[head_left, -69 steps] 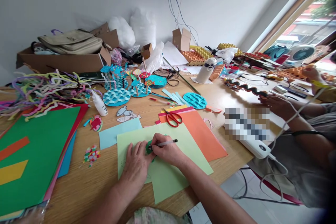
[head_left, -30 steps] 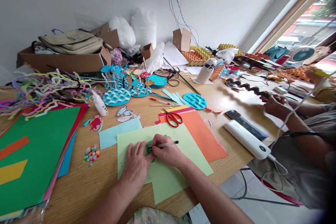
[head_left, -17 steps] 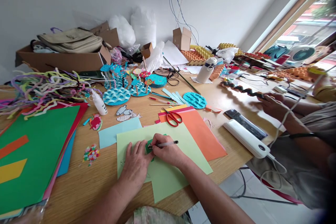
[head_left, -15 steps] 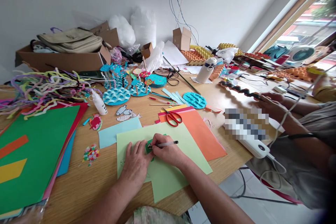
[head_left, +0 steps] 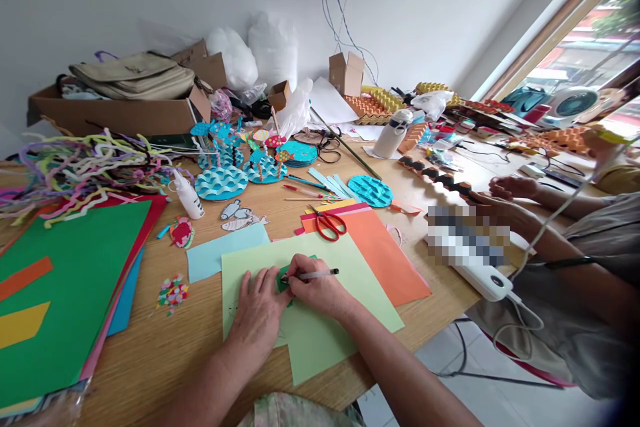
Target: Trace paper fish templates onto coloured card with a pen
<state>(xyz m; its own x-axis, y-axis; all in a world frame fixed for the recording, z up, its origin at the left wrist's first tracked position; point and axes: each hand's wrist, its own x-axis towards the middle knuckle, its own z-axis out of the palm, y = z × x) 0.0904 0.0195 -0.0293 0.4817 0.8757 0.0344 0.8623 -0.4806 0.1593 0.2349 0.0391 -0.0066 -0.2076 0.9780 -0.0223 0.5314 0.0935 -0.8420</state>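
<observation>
My right hand (head_left: 316, 287) grips a pen (head_left: 320, 273), its tip down at a small dark green paper piece (head_left: 283, 277). My left hand (head_left: 257, 310) lies flat with fingers spread, its fingertips at that piece's left edge. Both hands rest on a light green sheet (head_left: 345, 340), where a drawn outline shows partly beside my left hand. Part of the green piece is hidden beneath my fingers. Beyond the hands, red-handled scissors (head_left: 331, 223) lie across the sheet's far edge and an orange sheet (head_left: 387, 257). A light blue paper (head_left: 210, 260) touches the sheet's left side.
Coloured sheets (head_left: 85, 280) are stacked at left, below a heap of pipe cleaners (head_left: 100, 167). A glue bottle (head_left: 187, 197) stands near blue wavy discs (head_left: 221, 183). At right, another person's hands (head_left: 505, 207) hold a zigzag strip (head_left: 433, 177) near a white power strip (head_left: 480, 273).
The other person's hands and the zigzag strip have shifted left. My own hands and the pen look almost unchanged.
</observation>
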